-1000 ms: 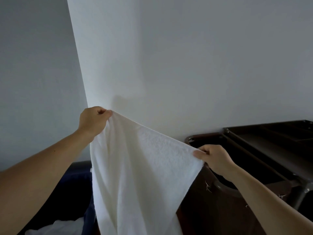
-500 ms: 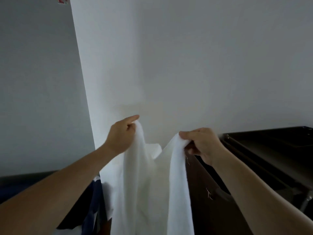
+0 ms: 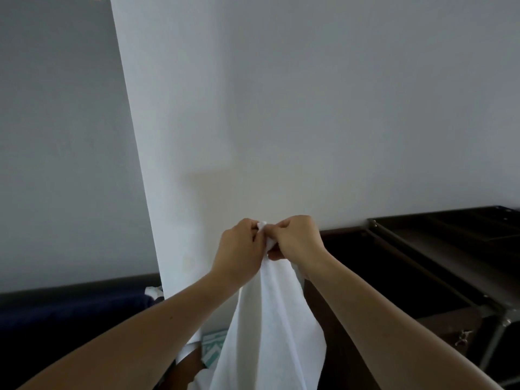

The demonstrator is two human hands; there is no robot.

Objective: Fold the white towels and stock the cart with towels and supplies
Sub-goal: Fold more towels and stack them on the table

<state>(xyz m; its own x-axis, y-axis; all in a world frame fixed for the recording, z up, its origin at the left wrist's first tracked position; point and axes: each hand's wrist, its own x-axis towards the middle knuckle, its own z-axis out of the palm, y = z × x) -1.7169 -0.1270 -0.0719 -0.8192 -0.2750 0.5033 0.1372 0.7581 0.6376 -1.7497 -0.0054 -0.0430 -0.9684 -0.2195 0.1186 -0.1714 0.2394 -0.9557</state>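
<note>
Hands move: left hand [image 3: 239, 257] and right hand [image 3: 295, 243] were spread wide, now meet in front; towel [image 3: 270, 319] doubled over, first fold made
Meaning: corners look matched; next likely regrip and fold again; stocking not yet started, judging by this view
Cart [image 3: 422, 263]: dark; right of towel; top tray in shadow; lower shelves hidden
Towel: white terry; hangs straight down from both hands in two draped layers; in air just left of cart; bottom edge out of frame
Left hand: fingers curled, pinching one top corner
Right hand: fingers curled, pinching other corner against left's
Corner tip [image 3: 262, 224]: small white point poking up between hands
</note>
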